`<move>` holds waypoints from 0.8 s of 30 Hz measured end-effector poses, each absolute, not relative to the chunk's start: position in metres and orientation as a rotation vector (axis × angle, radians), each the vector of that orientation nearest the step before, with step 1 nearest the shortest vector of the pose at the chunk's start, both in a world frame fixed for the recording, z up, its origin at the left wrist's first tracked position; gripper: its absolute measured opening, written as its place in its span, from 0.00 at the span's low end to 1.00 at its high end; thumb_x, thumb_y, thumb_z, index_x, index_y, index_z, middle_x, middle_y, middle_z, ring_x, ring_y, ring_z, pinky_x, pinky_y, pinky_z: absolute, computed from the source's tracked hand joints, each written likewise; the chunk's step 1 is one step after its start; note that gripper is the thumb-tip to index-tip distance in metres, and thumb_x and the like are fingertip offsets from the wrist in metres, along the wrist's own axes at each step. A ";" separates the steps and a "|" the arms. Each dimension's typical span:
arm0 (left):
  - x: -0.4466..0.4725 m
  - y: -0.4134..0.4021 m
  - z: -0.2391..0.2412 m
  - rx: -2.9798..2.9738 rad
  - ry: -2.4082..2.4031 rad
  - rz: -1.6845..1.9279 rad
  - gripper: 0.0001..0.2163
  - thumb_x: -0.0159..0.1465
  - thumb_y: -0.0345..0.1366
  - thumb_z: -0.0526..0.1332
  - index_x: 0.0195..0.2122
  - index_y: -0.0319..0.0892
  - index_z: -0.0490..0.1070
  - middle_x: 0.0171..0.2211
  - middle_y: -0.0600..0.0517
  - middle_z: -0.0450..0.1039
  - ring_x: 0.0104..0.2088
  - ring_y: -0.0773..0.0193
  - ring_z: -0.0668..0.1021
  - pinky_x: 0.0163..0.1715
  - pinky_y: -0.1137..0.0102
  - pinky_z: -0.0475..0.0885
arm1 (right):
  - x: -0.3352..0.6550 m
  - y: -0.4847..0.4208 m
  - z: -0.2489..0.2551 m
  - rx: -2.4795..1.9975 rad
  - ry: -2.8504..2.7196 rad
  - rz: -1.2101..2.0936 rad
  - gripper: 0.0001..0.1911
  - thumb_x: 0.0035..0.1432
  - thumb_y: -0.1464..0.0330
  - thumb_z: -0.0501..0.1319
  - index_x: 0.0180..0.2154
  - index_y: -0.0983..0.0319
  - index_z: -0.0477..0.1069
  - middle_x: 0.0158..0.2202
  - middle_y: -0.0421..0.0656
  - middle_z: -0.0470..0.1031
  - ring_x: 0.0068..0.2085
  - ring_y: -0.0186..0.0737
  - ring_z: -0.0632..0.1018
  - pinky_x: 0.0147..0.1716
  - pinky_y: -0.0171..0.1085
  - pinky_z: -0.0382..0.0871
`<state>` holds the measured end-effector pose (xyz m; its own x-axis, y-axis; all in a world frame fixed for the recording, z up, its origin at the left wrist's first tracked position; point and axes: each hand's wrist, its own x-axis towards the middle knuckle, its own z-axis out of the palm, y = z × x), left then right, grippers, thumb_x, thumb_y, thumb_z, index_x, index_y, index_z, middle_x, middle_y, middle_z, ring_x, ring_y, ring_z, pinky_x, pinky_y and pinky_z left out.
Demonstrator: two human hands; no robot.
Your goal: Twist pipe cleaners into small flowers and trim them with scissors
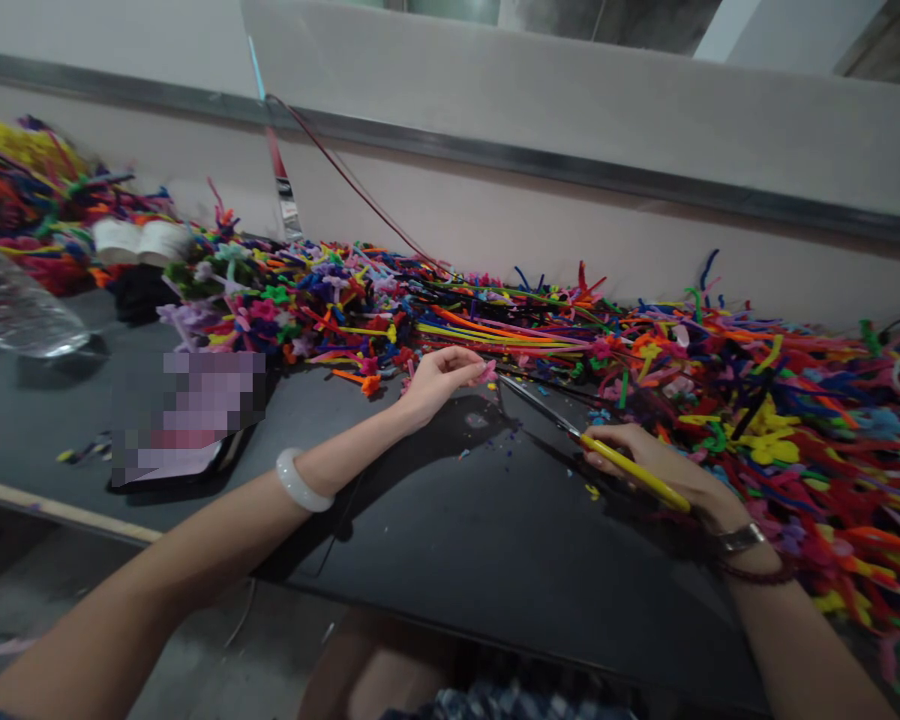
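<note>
My left hand [439,385], with a white bangle at its wrist, pinches a small pink pipe-cleaner piece [489,373] between thumb and fingertips, just above the table. My right hand [649,465] is wrapped round yellow-handled scissors [634,472]. Their long metal blades point left, and the tip is close to the pink piece; whether it touches cannot be made out. Small coloured fuzz clippings [506,440] lie scattered on the dark table below. Beyond both hands runs a long pile of coloured pipe cleaners [510,335], some straight, others twisted into flower-like shapes.
More pipe cleaners [817,430] spread along the right side. On the left are a blurred phone-like object [195,420], a clear plastic container [22,300] and white rolls [142,242]. A pale partition [495,190] stands behind the dark table [510,560]; a thin cable [345,175] hangs there.
</note>
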<state>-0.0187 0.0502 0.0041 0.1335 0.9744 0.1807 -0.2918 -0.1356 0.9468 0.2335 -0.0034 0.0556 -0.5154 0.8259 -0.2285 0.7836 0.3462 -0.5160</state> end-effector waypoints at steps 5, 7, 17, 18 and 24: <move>-0.018 0.049 0.005 1.180 0.806 1.314 0.09 0.46 0.37 0.63 0.26 0.38 0.68 0.24 0.51 0.72 0.27 0.69 0.73 0.29 0.73 0.66 | 0.233 -0.004 0.054 -1.520 -2.470 0.967 0.19 0.49 0.52 0.51 0.22 0.62 0.58 0.19 0.36 0.55 0.21 0.30 0.58 0.19 0.31 0.51; -0.018 0.049 0.005 1.177 0.806 1.322 0.10 0.46 0.37 0.63 0.26 0.38 0.68 0.24 0.51 0.72 0.27 0.68 0.74 0.30 0.72 0.67 | 0.233 -0.004 0.053 -1.512 -2.474 0.941 0.20 0.48 0.52 0.52 0.21 0.63 0.57 0.20 0.37 0.55 0.22 0.30 0.58 0.20 0.31 0.51; -0.017 0.050 0.001 1.237 0.776 1.305 0.09 0.47 0.37 0.63 0.26 0.38 0.68 0.23 0.53 0.70 0.24 0.71 0.71 0.27 0.73 0.66 | 0.230 -0.004 0.053 -1.528 -2.512 0.943 0.20 0.48 0.51 0.52 0.21 0.62 0.58 0.20 0.37 0.56 0.22 0.31 0.58 0.21 0.31 0.51; -0.017 0.050 0.001 1.250 0.781 1.299 0.09 0.47 0.37 0.63 0.26 0.38 0.68 0.23 0.53 0.70 0.24 0.71 0.71 0.27 0.73 0.66 | 0.230 -0.004 0.053 -1.523 -2.510 0.952 0.19 0.48 0.52 0.52 0.21 0.62 0.57 0.20 0.36 0.55 0.22 0.31 0.58 0.21 0.31 0.51; -0.017 0.049 0.001 1.271 0.774 1.285 0.09 0.47 0.36 0.63 0.27 0.38 0.68 0.23 0.53 0.69 0.23 0.72 0.70 0.26 0.74 0.66 | 0.229 -0.004 0.053 -1.520 -2.519 0.977 0.18 0.49 0.54 0.53 0.21 0.62 0.55 0.20 0.36 0.54 0.22 0.31 0.57 0.20 0.31 0.50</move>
<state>-0.0167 0.0488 0.0014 0.1937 0.9556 0.2220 -0.2503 -0.1706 0.9530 0.2287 -0.0037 0.0525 -0.5185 0.8098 -0.2746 0.7832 0.3210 -0.5325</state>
